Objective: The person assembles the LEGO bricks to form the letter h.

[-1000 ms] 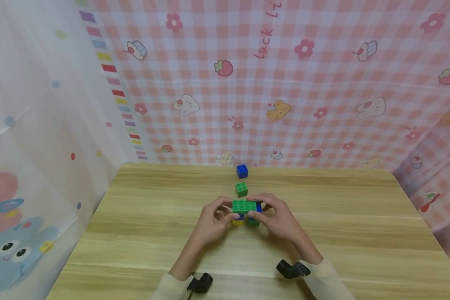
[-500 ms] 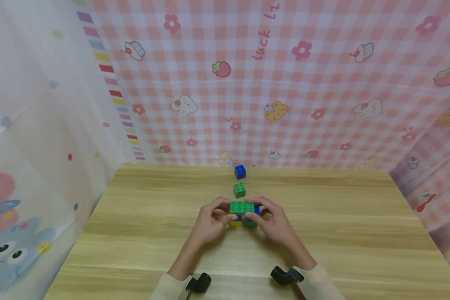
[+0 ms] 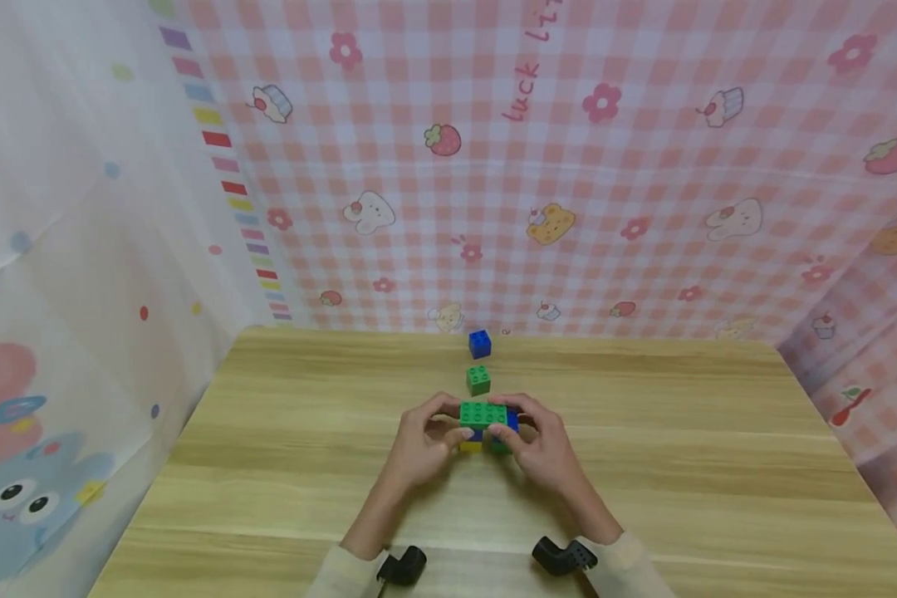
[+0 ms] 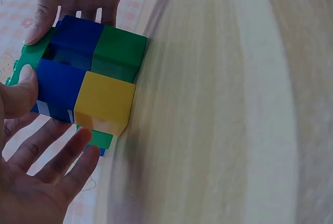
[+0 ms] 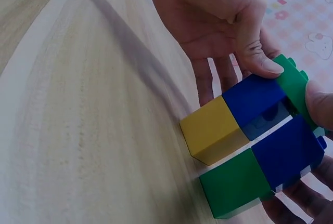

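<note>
A long green brick (image 3: 483, 414) bridges two short columns on the table. One column is a blue brick (image 4: 60, 84) on a yellow brick (image 4: 105, 102); the other is a blue brick (image 5: 289, 151) on a green brick (image 5: 237, 183). A narrow gap parts the columns. My left hand (image 3: 420, 442) pinches the long brick's left end, thumb at the near side. At its right end my right hand (image 3: 544, 442) pinches it likewise, beside the right blue brick, which juts past the long brick. In the head view, fingers partly hide both columns.
Behind the build, a small green brick (image 3: 478, 379) and a small blue brick (image 3: 480, 344) stand in line toward the back of the wooden table (image 3: 284, 465). A pink checked cloth (image 3: 493, 183) hangs behind the table's far edge.
Both hands keep their grip on the long green brick, which stays in place on the columns. My right forearm has swung slightly inward, to the left.
</note>
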Demonstrator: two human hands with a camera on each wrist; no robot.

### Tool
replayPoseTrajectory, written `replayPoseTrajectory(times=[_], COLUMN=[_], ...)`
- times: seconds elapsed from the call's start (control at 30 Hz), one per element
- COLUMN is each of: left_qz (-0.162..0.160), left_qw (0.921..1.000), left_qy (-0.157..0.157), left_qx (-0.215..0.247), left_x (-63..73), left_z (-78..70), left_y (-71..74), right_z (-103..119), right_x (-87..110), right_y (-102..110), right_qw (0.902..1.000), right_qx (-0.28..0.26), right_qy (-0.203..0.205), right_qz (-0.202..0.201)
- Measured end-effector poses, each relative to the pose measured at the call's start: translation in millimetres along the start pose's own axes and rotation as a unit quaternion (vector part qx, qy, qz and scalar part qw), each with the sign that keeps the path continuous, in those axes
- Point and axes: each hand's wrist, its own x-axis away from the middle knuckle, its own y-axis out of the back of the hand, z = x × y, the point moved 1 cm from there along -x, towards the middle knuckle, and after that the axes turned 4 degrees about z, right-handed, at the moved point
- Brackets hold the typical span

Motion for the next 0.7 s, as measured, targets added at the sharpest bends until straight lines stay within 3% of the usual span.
replayPoseTrajectory(times=[0.2,0.47,0.7], left_qz=[-0.002,-0.015,-0.017], left_qw=[0.9998,0.9998,0.9994], left_qy=[0.000,-0.012,-0.017], left_qx=[0.021,0.000,0.024], left_x=[1.3,1.2,2.4], left_z=[3.2,4.5,6.1], left_y=[-2.8,-3.2,-6.4], right_z=[-0.5,1.0,0.3], right_x=[0.6,1.2,5.0], right_y=[-4.0,-6.6,-8.0], right_qw=[0.9993,0.9993,0.9992], right_qx=[-0.036,-0.036,-0.036], right_qy=[-0.014,-0.006,-0.006], right_qz=[-0.001,-0.009,-0.013])
